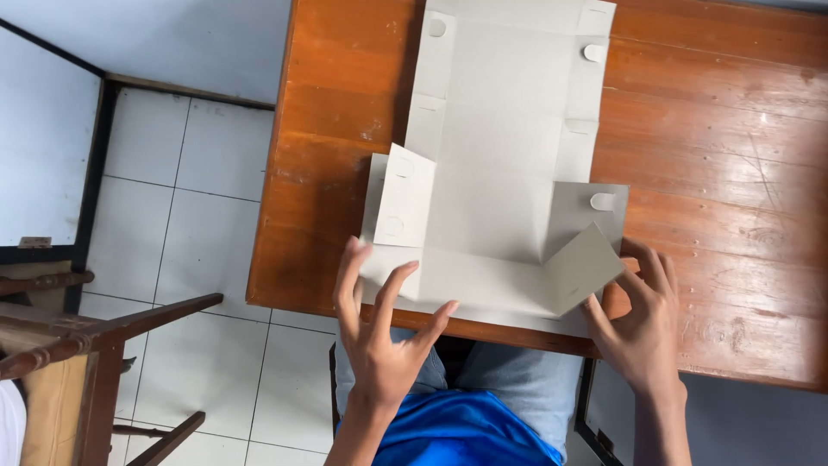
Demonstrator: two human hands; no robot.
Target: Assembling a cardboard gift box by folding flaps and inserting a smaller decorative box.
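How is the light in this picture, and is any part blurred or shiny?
Head view: soft, even daylight; the grey cardboard sheet is sharp with faint fold shadows; the wooden table shows mild glare on the right; the left hand and right hand are slightly soft, not badly blurred.

Flat grey cardboard box blank on wooden table, near-edge flaps raised.

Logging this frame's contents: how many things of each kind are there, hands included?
Flat grey cardboard box blank: 1
Wooden table: 1
Wooden chair frame: 1
Hands: 2, left hand and right hand
Total: 5
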